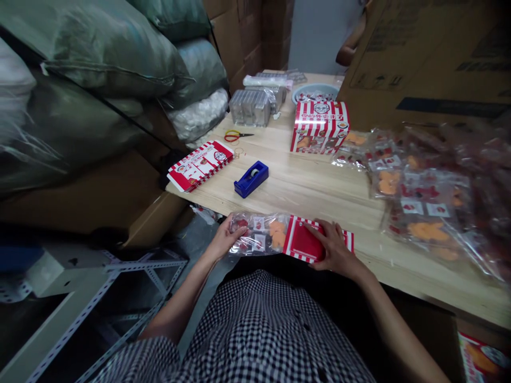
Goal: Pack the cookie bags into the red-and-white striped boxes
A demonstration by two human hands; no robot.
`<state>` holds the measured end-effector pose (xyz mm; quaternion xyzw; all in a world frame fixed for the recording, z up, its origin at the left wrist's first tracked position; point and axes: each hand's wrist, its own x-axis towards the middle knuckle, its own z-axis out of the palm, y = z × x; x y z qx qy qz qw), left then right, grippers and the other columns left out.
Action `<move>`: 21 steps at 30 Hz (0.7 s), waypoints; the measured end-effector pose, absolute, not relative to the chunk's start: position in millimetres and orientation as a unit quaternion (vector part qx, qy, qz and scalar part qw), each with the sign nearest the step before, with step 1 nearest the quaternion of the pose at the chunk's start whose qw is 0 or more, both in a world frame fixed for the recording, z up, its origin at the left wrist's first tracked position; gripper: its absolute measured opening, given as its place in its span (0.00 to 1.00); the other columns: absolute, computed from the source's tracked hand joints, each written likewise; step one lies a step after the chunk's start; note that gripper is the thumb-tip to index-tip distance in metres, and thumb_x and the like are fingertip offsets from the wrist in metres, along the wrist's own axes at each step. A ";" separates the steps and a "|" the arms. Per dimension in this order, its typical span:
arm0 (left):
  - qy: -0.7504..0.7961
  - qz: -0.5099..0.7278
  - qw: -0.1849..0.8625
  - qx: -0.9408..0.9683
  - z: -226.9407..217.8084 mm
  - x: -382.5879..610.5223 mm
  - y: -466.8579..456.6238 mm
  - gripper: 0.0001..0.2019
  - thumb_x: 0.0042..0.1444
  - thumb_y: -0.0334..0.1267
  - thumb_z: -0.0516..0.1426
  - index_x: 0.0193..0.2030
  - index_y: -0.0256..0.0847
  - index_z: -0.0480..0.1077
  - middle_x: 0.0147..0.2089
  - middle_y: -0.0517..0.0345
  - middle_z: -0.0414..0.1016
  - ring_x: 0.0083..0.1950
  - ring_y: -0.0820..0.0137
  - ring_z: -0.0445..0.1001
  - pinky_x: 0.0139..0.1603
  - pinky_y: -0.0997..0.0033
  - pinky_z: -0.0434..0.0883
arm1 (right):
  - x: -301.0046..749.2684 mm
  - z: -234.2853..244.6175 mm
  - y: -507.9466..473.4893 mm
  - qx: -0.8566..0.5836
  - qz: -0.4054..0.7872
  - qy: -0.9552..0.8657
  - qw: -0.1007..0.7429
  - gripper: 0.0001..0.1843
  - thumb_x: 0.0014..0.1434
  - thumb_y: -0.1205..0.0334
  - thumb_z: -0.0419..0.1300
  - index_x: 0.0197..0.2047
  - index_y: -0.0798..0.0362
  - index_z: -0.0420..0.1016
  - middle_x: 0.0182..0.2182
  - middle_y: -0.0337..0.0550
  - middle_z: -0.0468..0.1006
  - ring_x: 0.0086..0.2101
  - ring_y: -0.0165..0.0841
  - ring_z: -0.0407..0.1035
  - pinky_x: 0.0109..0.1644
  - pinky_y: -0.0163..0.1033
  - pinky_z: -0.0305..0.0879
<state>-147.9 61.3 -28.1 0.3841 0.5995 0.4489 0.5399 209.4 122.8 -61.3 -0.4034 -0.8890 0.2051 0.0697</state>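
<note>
My left hand point(228, 238) grips the left end of a clear plastic packet point(258, 226), thumb on top. Small red, white and orange pieces show through its film. The packet's right end meets a red-and-white striped carton point(301, 239); whether it sits inside the carton or against it I cannot tell. My right hand point(333, 247) is wrapped over the carton's right part, fingers on its red face. Both things are at the table's front edge, close to my body. Beyond them lies a blue tape dispenser point(251, 179).
Flat striped cartons point(200, 165) are stacked at left, near yellow-handled scissors point(238, 135). An upright striped box point(320, 127) stands farther back, before a round basin point(315, 91). Filled clear packets point(429, 202) are heaped at right beside a large cardboard box point(431, 69). A person's arm point(351, 45) shows behind.
</note>
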 end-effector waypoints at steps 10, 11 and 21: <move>0.500 0.356 0.662 0.429 -34.3 -155.7 104.5 0.22 0.51 0.42 0.68 0.50 0.36 0.73 0.45 0.51 0.79 0.44 0.66 0.77 0.48 0.67 0.72 | 209.1 -64.7 122.8 -0.402 0.192 -0.892 0.072 0.59 0.42 0.53 0.71 0.73 0.45 0.48 0.66 0.59 0.50 0.67 0.57 0.45 0.70 0.67 0.30; 0.494 0.347 0.673 0.427 -34.3 -155.0 107.2 0.21 0.51 0.42 0.68 0.49 0.36 0.73 0.45 0.51 0.79 0.44 0.66 0.77 0.49 0.66 0.72 | 208.8 -64.1 122.6 -0.404 0.191 -0.892 0.073 0.58 0.42 0.54 0.71 0.73 0.45 0.48 0.66 0.60 0.51 0.67 0.57 0.45 0.70 0.67 0.31; 0.461 0.288 0.749 0.380 -40.3 -157.0 126.6 0.18 0.48 0.38 0.70 0.45 0.33 0.77 0.40 0.48 0.81 0.38 0.68 0.78 0.45 0.66 0.73 | 208.9 -58.1 122.9 -0.418 0.198 -0.884 0.064 0.58 0.43 0.54 0.70 0.73 0.44 0.48 0.66 0.60 0.51 0.67 0.58 0.45 0.69 0.68 0.30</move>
